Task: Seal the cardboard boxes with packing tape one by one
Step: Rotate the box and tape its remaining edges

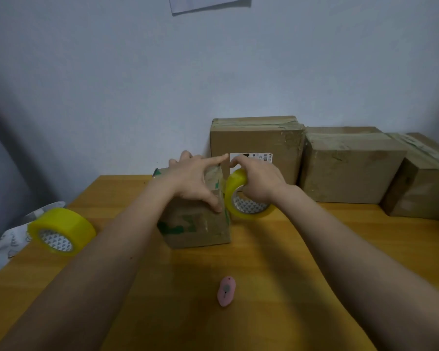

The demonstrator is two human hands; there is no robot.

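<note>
1. Centrally, a small cardboard box (195, 219) with green printing stands on the wooden tabletop (264, 287), just in front of the person.
2. The left hand (195, 181) lies over the top of this box, fingers spread and fairly straight, thumb tip pressing on the near right top edge; its grip is wide and closes round nothing.
3. The right hand (257, 181) holds a yellow roll of packing tape (243, 196) against the right side of the box, fingers curled over the roll's upper rim.
4. Whether a strip of tape runs from the roll onto the box cannot be told.
5. A second yellow tape roll (61, 230) lies on its side near the left edge of the tabletop, well apart from the box.
6. A pink box cutter (226, 291) lies on the tabletop nearer the person, between the two forearms.
7. Three larger taped cardboard boxes (350, 168) stand in a row along the pale wall (137, 84) at the back right, touching one another.
8. Patterned light fabric (8, 241) shows beside the tabletop at far left.
</note>
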